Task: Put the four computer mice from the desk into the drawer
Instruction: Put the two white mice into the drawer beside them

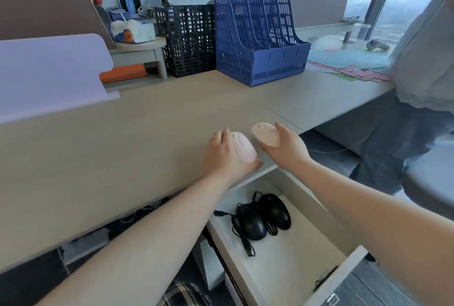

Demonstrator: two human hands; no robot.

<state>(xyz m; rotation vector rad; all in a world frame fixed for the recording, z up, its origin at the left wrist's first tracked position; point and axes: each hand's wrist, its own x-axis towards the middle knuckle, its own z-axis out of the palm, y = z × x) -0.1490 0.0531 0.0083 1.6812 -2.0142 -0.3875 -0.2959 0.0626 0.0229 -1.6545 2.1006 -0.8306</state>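
Two pale pink mice are at the desk's (122, 138) near edge. My left hand (223, 155) wraps around the left pink mouse (243, 148), fingers on its far side and thumb under its near end. My right hand (287, 146) grips the right pink mouse (265, 133) from its right side, and the mouse looks slightly lifted. Below, the open drawer (294, 264) holds two black wired mice side by side, the left black mouse (253, 222) and the right black mouse (275, 210), with their cables and a USB plug lying around them.
A blue file rack (258, 35) and a black mesh rack (189, 37) stand at the back of the desk. A lilac divider (49, 67) is at the left. Another person (417, 72) stands close at the right, by coloured papers (348, 65).
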